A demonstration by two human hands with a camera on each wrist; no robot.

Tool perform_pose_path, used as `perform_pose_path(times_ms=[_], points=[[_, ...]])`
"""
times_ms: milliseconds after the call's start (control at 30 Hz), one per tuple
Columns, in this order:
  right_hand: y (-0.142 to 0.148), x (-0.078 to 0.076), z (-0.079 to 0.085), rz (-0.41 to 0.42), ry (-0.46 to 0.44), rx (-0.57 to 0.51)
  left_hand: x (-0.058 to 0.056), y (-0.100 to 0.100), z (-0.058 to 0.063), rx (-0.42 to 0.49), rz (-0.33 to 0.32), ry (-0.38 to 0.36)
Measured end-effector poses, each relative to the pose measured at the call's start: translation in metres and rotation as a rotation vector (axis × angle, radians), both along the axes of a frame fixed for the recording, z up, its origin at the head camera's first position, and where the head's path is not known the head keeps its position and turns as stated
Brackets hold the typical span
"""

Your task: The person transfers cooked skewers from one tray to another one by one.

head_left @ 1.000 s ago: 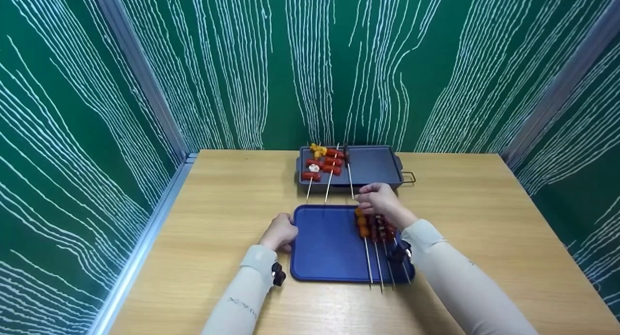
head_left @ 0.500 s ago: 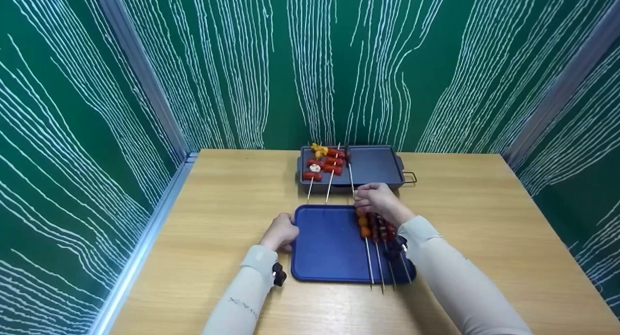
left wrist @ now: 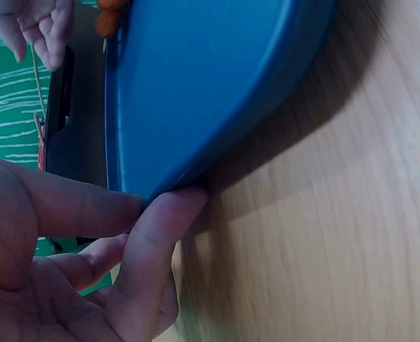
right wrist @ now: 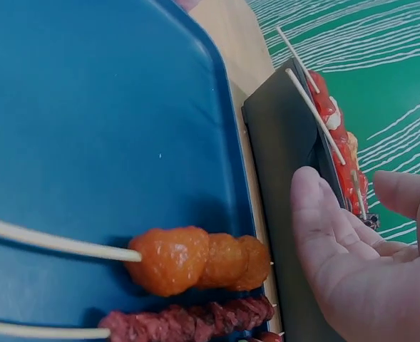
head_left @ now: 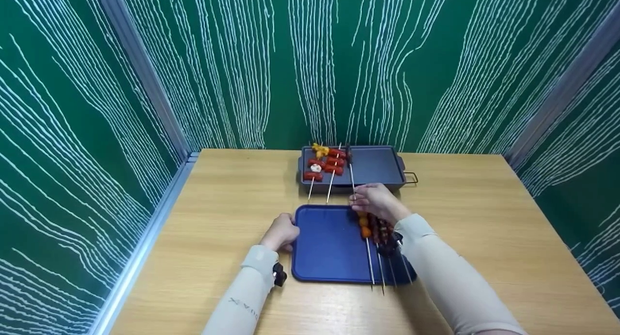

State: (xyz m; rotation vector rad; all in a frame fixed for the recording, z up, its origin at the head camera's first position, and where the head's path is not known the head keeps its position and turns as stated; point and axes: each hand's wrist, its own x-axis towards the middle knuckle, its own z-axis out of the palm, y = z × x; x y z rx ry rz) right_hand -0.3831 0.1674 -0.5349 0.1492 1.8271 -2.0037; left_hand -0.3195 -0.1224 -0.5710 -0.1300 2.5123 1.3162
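From the head, the left hand (head_left: 281,232) is gripping the left edge of a blue tray (head_left: 324,248) on the worktop (head_left: 218,219), while the right hand (head_left: 378,202) is hovering above the tray's far edge, beside the stick (head_left: 352,175) of a dark skewer (head_left: 349,154) resting on the grill pan (head_left: 375,163). From the left wrist, thumb and finger are pinching the tray's rim near a corner. From the right wrist, fingers and thumb are standing loosely apart, any touch on the stick being unclear.
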Motion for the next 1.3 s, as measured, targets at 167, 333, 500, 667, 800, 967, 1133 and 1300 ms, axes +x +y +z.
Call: perform_pose_path(times_ms=[167,333,500,667,800,967,1133,1300], points=[[-0.005,-0.003,0.0,-0.01,-0.033,-0.044,0.0,-0.002,0.0,-0.005,0.003,0.004],[-0.008,-0.007,-0.001,-0.012,-0.051,-0.084,0.001,-0.002,0.0,-0.013,0.008,0.008],[-0.01,-0.009,-0.001,-0.019,-0.066,-0.099,0.0,-0.001,-0.001,-0.014,0.005,0.006],[-0.012,-0.012,-0.001,0.001,-0.082,-0.119,0.0,-0.001,-0.001,-0.026,-0.006,-0.001],[-0.014,-0.015,0.0,0.016,-0.079,-0.135,0.0,0.0,0.0,-0.033,-0.007,0.001],[-0.015,-0.017,0.003,0.0,-0.084,-0.115,0.0,0.0,0.0,-0.044,-0.005,0.005],[-0.013,-0.019,0.006,-0.019,-0.085,-0.081,0.0,0.0,-0.001,-0.041,0.001,0.009],[-0.012,-0.02,0.006,-0.015,-0.077,-0.058,-0.001,0.0,-0.002,-0.038,0.004,0.008]])
